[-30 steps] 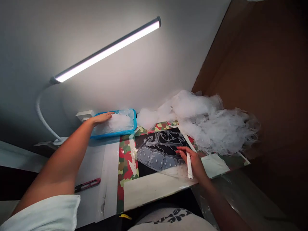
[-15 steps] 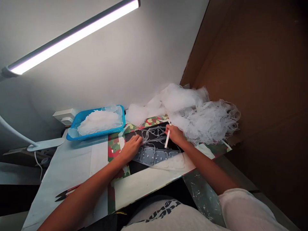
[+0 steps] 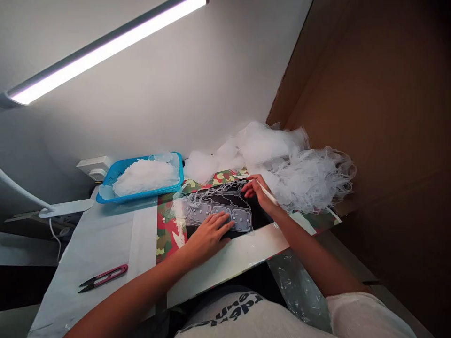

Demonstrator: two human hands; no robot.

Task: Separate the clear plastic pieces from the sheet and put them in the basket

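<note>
**Clear moulded sheet [image 3: 219, 212] pressed down on black panel**

Heap of clear plastic trimmings [image 3: 303, 180] at my right; blue basket [image 3: 139, 200] of the same beyond my left hand. Sheet lies on the black panel [image 3: 262, 220], atop a camouflage-print mat [image 3: 169, 234]. Step in hand, as judged: steadying the sheet, stick ready. My left hand [image 3: 207, 237]: fingers spread, pressing flat on the sheet. My right hand [image 3: 259, 192]: fingers curled, pinching a white stick [image 3: 267, 191] at the sheet's far end. Next move calls for keeping the sheet from sliding. Pink-handled thread snips [image 3: 104, 278] lie off to the left.
</note>
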